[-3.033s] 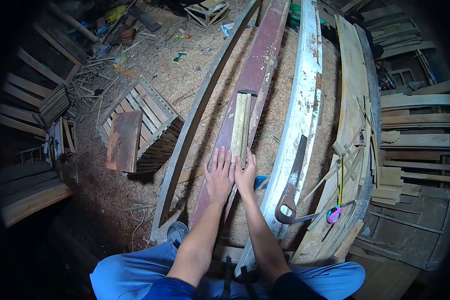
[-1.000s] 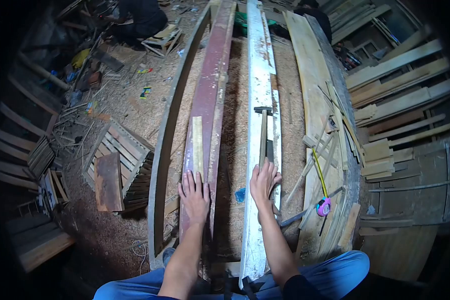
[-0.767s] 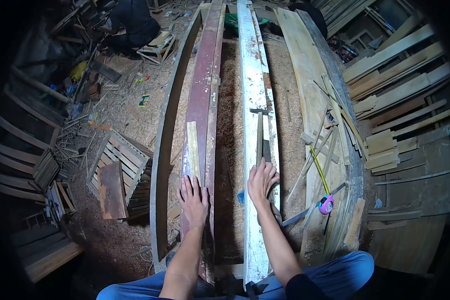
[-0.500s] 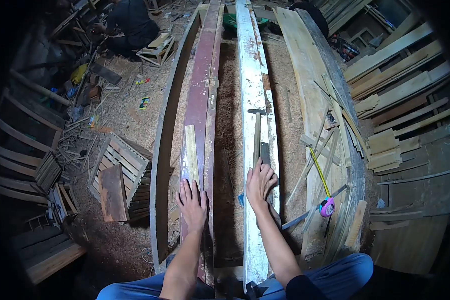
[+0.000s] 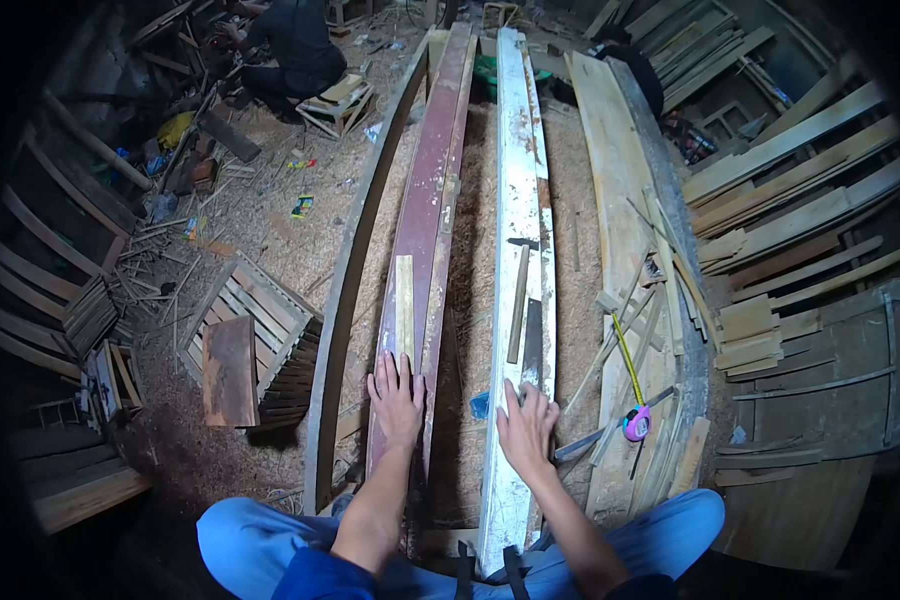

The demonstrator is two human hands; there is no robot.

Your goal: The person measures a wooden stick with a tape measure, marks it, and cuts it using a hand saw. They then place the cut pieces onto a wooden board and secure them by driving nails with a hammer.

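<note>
My left hand (image 5: 397, 408) lies flat on the reddish painted beam (image 5: 432, 190), its fingers spread over the near end of a short pale wood strip (image 5: 404, 305). On the white, chipped beam (image 5: 518, 200) rests my right hand (image 5: 528, 428), its fingers apart and partly bent. A hammer (image 5: 519, 305) lies just beyond those fingertips, head away from me, its handle end free of the hand. Beside the hammer is a dark flat blade-like piece (image 5: 533, 335); its near end runs to the right fingers, which hide it.
A pink tape measure (image 5: 637, 424) with yellow tape drawn out lies among thin strips on the right-hand planks (image 5: 610, 150). A slatted wooden frame (image 5: 270, 330) stands at left. Stacked boards (image 5: 800, 200) line the right side. A person (image 5: 295, 50) crouches at the far left.
My right hand has let go of the hammer's handle and drawn back toward me, leaving the hammer on the white beam. My left hand stays on the strip. The view has shifted slightly.
</note>
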